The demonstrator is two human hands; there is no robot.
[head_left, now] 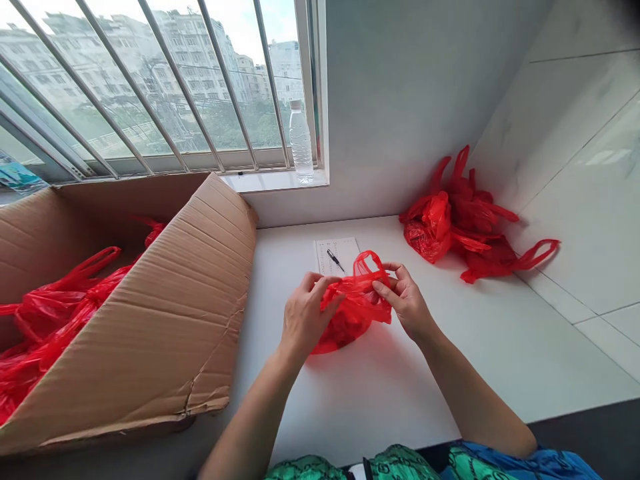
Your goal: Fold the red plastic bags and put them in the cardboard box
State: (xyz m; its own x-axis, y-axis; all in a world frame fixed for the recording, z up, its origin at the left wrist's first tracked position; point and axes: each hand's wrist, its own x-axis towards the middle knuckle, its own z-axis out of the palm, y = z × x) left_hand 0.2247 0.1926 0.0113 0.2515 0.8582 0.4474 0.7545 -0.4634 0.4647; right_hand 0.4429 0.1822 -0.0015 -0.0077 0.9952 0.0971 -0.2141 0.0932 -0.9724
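A crumpled red plastic bag (pixel 353 310) rests on the white table (pixel 380 393) in front of me. My left hand (pixel 304 313) grips its left side with fingers curled over the plastic. My right hand (pixel 407 300) pinches the bag's right edge near one handle loop. Both hands are closed on the same bag, which bunches up between them.
A large open cardboard box (pixel 165 313) at left holds more red bags (pixel 45 320). A pile of red bags (pixel 465 227) lies at the back right by the tiled wall. A sheet of paper (pixel 336 255) with a pen (pixel 335 259) lies behind the hands. A water bottle (pixel 301 143) stands on the windowsill.
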